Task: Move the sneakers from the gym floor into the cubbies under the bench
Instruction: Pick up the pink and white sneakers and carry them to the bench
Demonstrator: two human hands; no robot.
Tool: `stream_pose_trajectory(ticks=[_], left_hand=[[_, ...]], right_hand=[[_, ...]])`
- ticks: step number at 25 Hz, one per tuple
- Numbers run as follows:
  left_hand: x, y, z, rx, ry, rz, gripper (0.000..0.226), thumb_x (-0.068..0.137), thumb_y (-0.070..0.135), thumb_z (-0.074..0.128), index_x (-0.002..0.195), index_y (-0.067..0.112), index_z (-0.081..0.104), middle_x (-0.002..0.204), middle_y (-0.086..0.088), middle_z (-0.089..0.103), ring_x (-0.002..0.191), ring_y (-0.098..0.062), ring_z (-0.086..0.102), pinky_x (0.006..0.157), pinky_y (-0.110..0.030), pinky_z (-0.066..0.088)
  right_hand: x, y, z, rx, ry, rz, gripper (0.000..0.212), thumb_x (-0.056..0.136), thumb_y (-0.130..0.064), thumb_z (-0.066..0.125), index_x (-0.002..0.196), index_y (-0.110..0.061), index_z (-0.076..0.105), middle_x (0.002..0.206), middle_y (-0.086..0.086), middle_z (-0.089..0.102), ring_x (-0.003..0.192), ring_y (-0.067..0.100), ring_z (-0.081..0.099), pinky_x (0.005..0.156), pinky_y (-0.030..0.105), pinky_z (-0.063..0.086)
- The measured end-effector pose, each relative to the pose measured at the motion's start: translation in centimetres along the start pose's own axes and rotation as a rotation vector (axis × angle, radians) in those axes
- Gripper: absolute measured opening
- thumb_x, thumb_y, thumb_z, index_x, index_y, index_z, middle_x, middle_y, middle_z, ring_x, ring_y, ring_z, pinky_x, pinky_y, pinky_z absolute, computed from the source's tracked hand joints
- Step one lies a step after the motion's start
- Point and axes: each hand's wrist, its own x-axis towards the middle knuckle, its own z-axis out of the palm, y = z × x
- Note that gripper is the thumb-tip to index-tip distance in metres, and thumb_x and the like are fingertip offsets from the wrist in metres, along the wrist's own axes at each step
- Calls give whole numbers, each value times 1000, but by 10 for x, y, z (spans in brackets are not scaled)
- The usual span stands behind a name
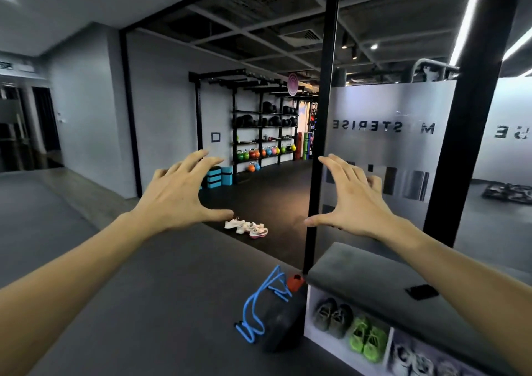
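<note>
While both arms stretch out, the left hand [178, 194] and right hand [354, 202] hang spread and empty. Beyond and between them, well apart, the sneakers [246, 227] huddle on the dark floor. Light, soft things, I'd say: pinch each by its heel collar. Below the right hand, the bench [371, 274] cubbies [312, 329] already hold pairs.

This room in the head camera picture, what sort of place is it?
Most likely a gym. A rack at the back holds dark balls and coloured kettlebells, and a padded bench with shoe cubbies stands at the doorway, with sneakers left on the dark floor.
</note>
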Motion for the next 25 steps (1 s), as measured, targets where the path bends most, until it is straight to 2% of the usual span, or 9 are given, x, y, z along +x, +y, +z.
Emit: stream_pose_trajectory(ticks=[5, 14, 20, 25], left_hand=[[49, -65, 52, -15, -4, 9, 99, 58, 83, 55, 140, 41, 19, 152, 10, 19, 130, -20, 37, 103, -47, 30], [199, -184, 165, -24, -47, 17, 98, 60, 82, 56, 140, 42, 17, 153, 9, 17, 133, -19, 33, 105, -49, 28], [296, -270, 236, -15, -34, 19, 99, 61, 80, 56, 142, 39, 17, 153, 9, 17, 133, -19, 33, 105, -48, 27], [387, -369, 309, 1, -15, 38, 100, 61, 82, 54, 143, 38, 16, 154, 8, 17, 134, -20, 32, 106, -48, 27]], right_hand=[[73, -18, 69, -24, -28, -9, 117, 54, -76, 66, 145, -36, 4, 157, -7, 7, 140, 21, 16, 107, 58, 19], [258, -17, 213, 35, -59, 28, 118, 56, -72, 69, 146, -36, 3, 156, -9, 4, 141, 20, 12, 109, 56, 14], [378, -18, 300, 29, -57, 32, 120, 54, -74, 69, 146, -34, 4, 157, -5, 8, 140, 21, 15, 108, 58, 16], [484, -20, 391, 35, -27, 61, 120, 54, -72, 71, 146, -33, 6, 156, -5, 9, 140, 23, 16, 107, 58, 19]])
